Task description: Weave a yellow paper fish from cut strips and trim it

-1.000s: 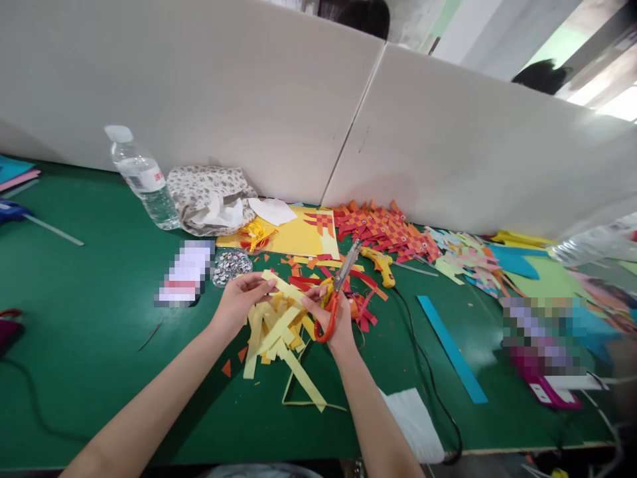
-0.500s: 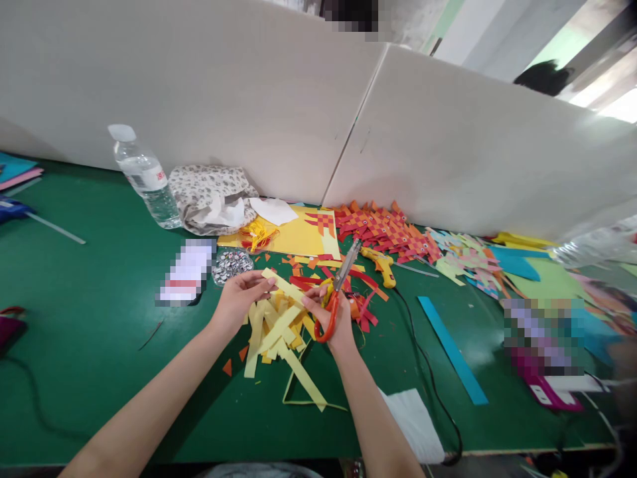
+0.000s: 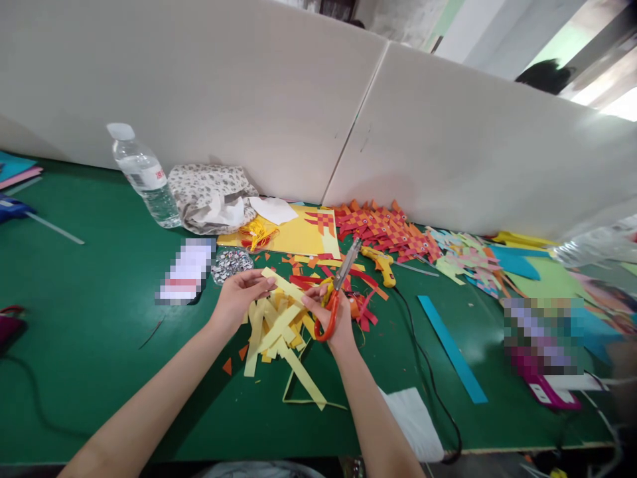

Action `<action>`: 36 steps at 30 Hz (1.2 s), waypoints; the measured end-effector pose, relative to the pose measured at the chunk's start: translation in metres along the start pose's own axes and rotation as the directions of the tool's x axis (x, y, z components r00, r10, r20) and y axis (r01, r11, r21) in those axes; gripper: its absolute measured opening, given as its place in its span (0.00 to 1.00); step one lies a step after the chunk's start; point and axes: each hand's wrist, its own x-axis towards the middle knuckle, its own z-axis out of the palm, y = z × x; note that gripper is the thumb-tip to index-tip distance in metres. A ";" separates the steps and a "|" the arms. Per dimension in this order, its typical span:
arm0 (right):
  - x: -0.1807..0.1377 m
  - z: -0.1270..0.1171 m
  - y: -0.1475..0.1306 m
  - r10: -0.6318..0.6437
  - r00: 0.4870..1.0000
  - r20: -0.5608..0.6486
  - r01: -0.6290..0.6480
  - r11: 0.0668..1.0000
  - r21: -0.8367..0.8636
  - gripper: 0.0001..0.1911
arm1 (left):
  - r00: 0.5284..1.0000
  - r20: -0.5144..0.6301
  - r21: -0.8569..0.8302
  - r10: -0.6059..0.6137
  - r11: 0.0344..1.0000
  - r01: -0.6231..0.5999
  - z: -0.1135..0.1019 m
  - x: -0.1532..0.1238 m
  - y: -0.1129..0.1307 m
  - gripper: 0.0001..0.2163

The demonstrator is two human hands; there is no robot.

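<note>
My left hand (image 3: 239, 299) pinches the near end of a pale yellow paper strip (image 3: 284, 286) above a loose heap of yellow strips (image 3: 273, 332) on the green table (image 3: 89, 318). My right hand (image 3: 332, 317) grips red-handled scissors (image 3: 338, 287), blades pointing up and away, and its fingers also touch the same strip's other end. Red and orange paper scraps (image 3: 361, 302) lie just right of the scissors.
A water bottle (image 3: 142, 176), patterned cloth pouch (image 3: 209, 196), dish of googly eyes (image 3: 231, 264), yellow sheet (image 3: 298, 236), woven red-orange paper fish (image 3: 385, 229), yellow glue gun (image 3: 381, 264) with black cord, blue strip (image 3: 450, 348), white napkin (image 3: 413, 425). White divider boards (image 3: 448, 133) wall off the back.
</note>
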 end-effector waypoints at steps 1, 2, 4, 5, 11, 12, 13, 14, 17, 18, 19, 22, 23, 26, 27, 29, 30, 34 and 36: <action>0.000 0.000 0.000 0.000 1.000 0.001 0.000 1.000 0.002 0.19 | 1.000 0.001 -0.002 -0.001 1.000 0.001 0.000 0.000 0.000 0.15; 0.000 0.001 -0.001 0.000 1.000 0.001 0.000 1.000 0.003 0.19 | 1.000 0.001 -0.004 -0.002 1.000 0.002 0.000 0.001 -0.001 0.15; 0.000 0.001 -0.001 0.000 1.000 0.004 0.000 1.000 0.005 0.19 | 1.000 0.002 -0.008 -0.003 1.000 0.003 0.000 0.001 -0.001 0.15; 0.000 0.001 -0.001 0.002 1.000 0.004 -0.002 1.000 0.007 0.19 | 1.000 0.004 -0.011 -0.004 1.000 0.004 0.000 0.001 -0.001 0.14; 0.000 0.000 0.000 0.018 1.000 0.011 -0.018 1.000 0.012 0.20 | 1.000 -0.003 -0.037 0.008 0.999 -0.008 -0.001 0.001 -0.001 0.15; 0.000 0.000 0.000 0.020 1.000 0.015 -0.020 1.000 0.012 0.20 | 1.000 -0.007 -0.042 0.013 0.999 -0.013 -0.001 0.002 -0.001 0.15; 0.000 0.000 0.000 0.022 1.000 0.017 -0.022 1.000 0.012 0.20 | 1.000 -0.010 -0.046 0.016 0.999 -0.016 -0.001 0.002 -0.001 0.15; 0.000 0.000 0.000 0.025 1.000 0.017 -0.025 1.000 0.012 0.19 | 1.000 -0.012 -0.050 0.019 0.999 -0.019 -0.001 0.002 -0.002 0.15; 0.000 0.000 0.000 0.032 0.999 0.008 -0.032 0.999 0.008 0.19 | 0.999 -0.020 -0.058 0.025 0.998 -0.026 -0.001 0.003 -0.002 0.15; -0.001 0.000 -0.001 0.035 0.999 0.005 -0.035 0.999 0.004 0.20 | 0.999 -0.023 -0.061 0.027 0.998 -0.029 -0.001 0.003 -0.003 0.15; -0.001 0.001 -0.001 0.039 0.999 0.006 -0.039 0.999 -0.001 0.20 | 0.999 -0.025 -0.064 0.030 0.997 -0.031 0.000 0.003 -0.003 0.15; -0.002 0.001 -0.001 0.061 0.998 0.019 -0.061 0.998 -0.018 0.20 | 0.999 -0.030 -0.070 0.038 0.997 -0.040 0.000 0.003 -0.003 0.16; -0.001 0.001 -0.001 0.070 0.997 0.025 -0.070 0.997 -0.021 0.20 | 0.999 -0.030 -0.071 0.041 0.997 -0.043 0.000 0.003 -0.003 0.16; -0.001 -0.001 0.000 0.095 0.994 0.048 -0.094 0.995 -0.022 0.20 | 0.998 -0.032 -0.073 0.049 0.996 -0.051 0.001 0.002 -0.002 0.16; 0.000 -0.001 0.000 0.103 0.993 0.059 -0.101 0.995 -0.021 0.21 | 0.998 -0.030 -0.072 0.049 0.996 -0.051 0.000 0.002 -0.001 0.15; -0.001 -0.003 -0.002 0.115 0.990 0.083 -0.113 0.993 -0.021 0.21 | 0.999 -0.025 -0.068 0.046 0.997 -0.047 0.000 0.002 0.000 0.15; -0.001 -0.004 -0.004 0.118 0.989 0.093 -0.117 0.993 -0.020 0.21 | 0.999 -0.018 -0.065 0.040 0.997 -0.042 -0.001 0.002 0.001 0.15; -0.003 -0.006 -0.009 0.122 0.984 0.130 -0.123 0.992 0.007 0.19 | 0.999 0.051 -0.019 -0.006 1.000 0.007 0.000 0.000 0.001 0.16; -0.003 -0.006 -0.009 0.129 0.979 0.157 -0.132 0.991 0.013 0.19 | 0.997 0.079 0.009 -0.028 1.000 0.027 0.002 -0.002 0.001 0.16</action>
